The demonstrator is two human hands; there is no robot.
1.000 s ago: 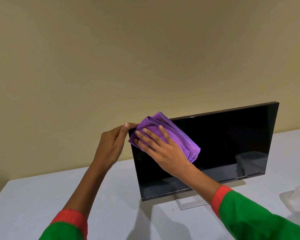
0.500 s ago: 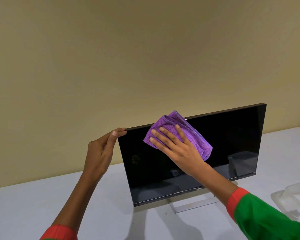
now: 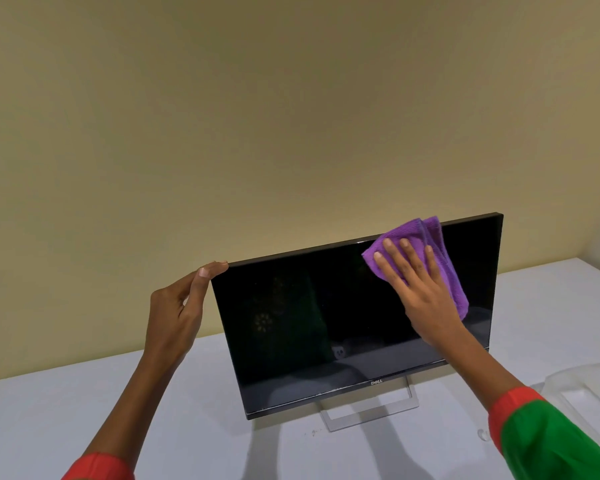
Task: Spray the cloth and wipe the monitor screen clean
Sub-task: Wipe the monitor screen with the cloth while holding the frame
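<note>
While the left hand point(image 3: 177, 313) holds the top left corner of the monitor point(image 3: 326, 323), the right hand point(image 3: 420, 289) lies flat on a purple cloth point(image 3: 426, 237). The left hand is curled around the corner, with the thumb at the front edge and the fingers going behind, so it grips the monitor. The right hand is open, its fingers spread out and pointing up, and it presses the cloth against the screen without closing around it.

The cloth is folded over into a thick pad. It sits on the upper right part of the screen, and its top pokes just past the top edge of the monitor. More of it shows to the right of the hand, hanging down along the screen.

The monitor is black and switched off. It leans back a little. Its dark glass shows some faint reflections. On the thin strip along the bottom you can read the word "DELL" point(image 3: 376, 382) in small silver letters. Under that is a silver stand point(image 3: 368, 410) shaped like an open frame, and it rests on the table point(image 3: 84, 410).

The table is white. At the far right, on the table, is a clear plastic tray point(image 3: 582, 393), near the right arm. Both arms have green sleeves with red cuffs point(image 3: 510, 407). Behind everything is a plain tan wall point(image 3: 257, 116).
</note>
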